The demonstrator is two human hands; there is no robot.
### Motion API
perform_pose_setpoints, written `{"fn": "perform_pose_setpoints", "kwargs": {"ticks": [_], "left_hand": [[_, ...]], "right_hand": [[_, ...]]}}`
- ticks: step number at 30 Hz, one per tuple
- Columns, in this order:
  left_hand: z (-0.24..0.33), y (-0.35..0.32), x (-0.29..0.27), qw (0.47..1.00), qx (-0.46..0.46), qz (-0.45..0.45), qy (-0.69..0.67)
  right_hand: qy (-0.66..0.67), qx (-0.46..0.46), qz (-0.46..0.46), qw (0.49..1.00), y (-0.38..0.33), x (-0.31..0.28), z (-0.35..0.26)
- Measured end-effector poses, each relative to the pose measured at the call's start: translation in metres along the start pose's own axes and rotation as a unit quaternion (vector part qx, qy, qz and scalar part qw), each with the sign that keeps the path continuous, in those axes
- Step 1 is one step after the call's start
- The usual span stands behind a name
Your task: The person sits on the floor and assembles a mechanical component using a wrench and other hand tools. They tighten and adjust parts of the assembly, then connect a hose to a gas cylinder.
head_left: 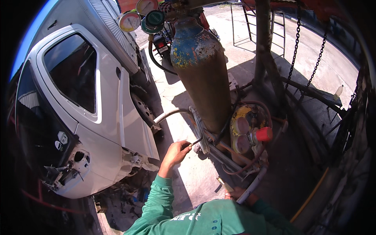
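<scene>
My left hand (177, 154) reaches forward, thumb and fingers pinched on the end of a thin black hose (198, 140). Just beyond it, a bundle of grey wire (201, 135) hangs by a tall, rusty gas cylinder (203, 82) with worn blue paint at its top. Low and to the right, my right hand (236, 193) is in shade, its fingers partly hidden. It closes around a short tan rod-like piece (224, 184), whose kind I cannot make out. Beside that hand runs the cart's grey tube handle (254, 184).
A smaller yellow cylinder (239, 113) with gauges and a red regulator knob (264, 134) stands on the right. More gauges (130, 21) sit at upper left of the tall cylinder. A white vehicle cab shell (105, 133) is on the left. Chains (295, 43) hang at right.
</scene>
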State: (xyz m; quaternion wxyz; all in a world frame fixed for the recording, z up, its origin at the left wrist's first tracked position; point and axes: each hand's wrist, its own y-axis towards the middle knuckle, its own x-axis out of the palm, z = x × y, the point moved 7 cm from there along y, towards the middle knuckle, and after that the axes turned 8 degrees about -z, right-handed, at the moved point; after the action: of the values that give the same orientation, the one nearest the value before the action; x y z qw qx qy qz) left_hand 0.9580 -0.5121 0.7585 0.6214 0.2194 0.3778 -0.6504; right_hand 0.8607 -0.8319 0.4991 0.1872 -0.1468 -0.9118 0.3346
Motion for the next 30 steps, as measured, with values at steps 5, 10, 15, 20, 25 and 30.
{"fn": "perform_pose_setpoints", "kwargs": {"ticks": [5,10,15,20,25,30], "left_hand": [[0.082,0.028,-0.058,0.993,0.08,0.023,-0.08],[0.168,0.058,-0.029,0.966,0.251,0.03,-0.061],[0.233,0.102,0.02,0.926,0.37,0.002,0.067],[0.244,0.135,0.064,0.946,0.286,-0.106,0.109],[0.245,0.115,0.086,0.957,0.219,-0.076,0.176],[0.239,0.09,0.112,0.952,0.214,0.088,0.201]], "right_hand": [[0.058,-0.035,-0.036,0.997,0.022,-0.001,0.021],[0.01,-0.057,-0.019,0.998,0.028,-0.001,0.029],[-0.003,-0.08,-0.008,0.997,0.024,0.007,0.037],[0.085,-0.137,-0.01,0.987,0.008,0.01,0.037],[0.188,-0.149,-0.023,0.97,-0.004,0.009,0.035],[0.067,-0.1,-0.025,0.992,-0.001,0.007,0.025]]}}
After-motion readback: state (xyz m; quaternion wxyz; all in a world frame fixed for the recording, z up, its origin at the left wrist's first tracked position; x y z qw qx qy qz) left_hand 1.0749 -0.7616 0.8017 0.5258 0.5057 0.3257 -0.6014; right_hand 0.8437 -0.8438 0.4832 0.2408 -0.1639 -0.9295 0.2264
